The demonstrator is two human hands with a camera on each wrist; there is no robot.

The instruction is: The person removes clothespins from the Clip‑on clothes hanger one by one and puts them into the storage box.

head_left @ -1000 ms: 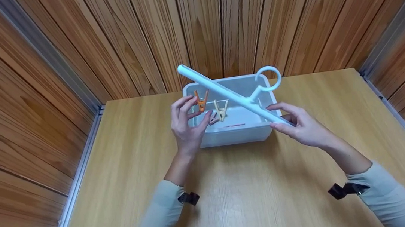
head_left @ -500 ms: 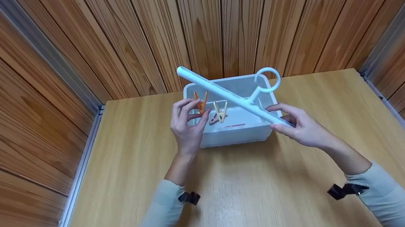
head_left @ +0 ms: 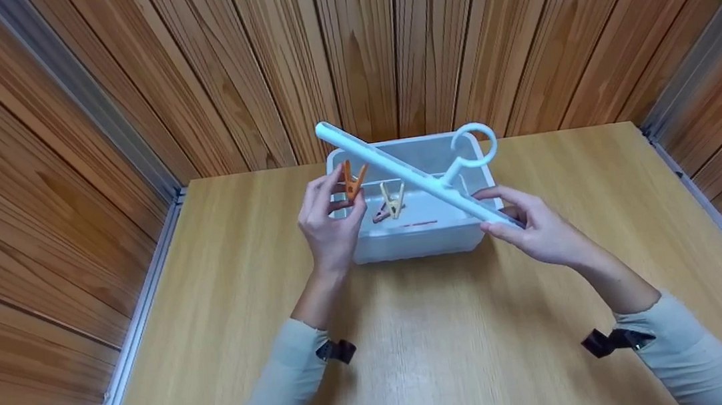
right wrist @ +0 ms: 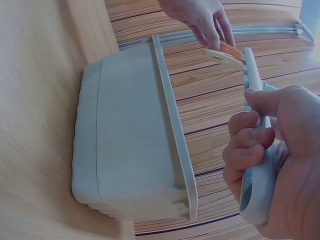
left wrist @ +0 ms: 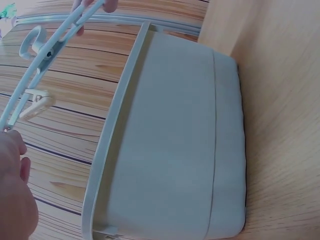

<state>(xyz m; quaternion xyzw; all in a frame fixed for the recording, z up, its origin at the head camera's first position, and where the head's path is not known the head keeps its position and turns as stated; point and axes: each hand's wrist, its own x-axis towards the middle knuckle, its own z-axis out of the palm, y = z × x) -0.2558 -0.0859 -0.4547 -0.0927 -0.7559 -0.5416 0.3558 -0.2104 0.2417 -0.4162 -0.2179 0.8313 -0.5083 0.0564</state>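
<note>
A light blue clothes hanger [head_left: 398, 170] is held at a slant above a white tub [head_left: 419, 243]. My right hand [head_left: 535, 228] grips its lower end, thumb and fingers curled round the bar in the right wrist view. At the raised end, my left hand [head_left: 330, 226] pinches an orange clothespin [head_left: 353, 183] close to the bar; I cannot tell whether it bites the bar. A cream clothespin [left wrist: 39, 104] hangs from the bar in the left wrist view. Inside the tub lies a dark pinkish clothespin [head_left: 380, 214], partly hidden by the cream one.
A thin red item [head_left: 420, 224] shows at the tub's near rim, its kind unclear. The tub stands on a wooden table [head_left: 411, 358] against a wood-plank wall [head_left: 372, 54]. Metal rails [head_left: 138, 320] run along the side edges.
My left hand has shifted slightly left, with its fingers and the orange clothespin turned a little. The hanger's raised end has dipped slightly. My right hand keeps its grip.
</note>
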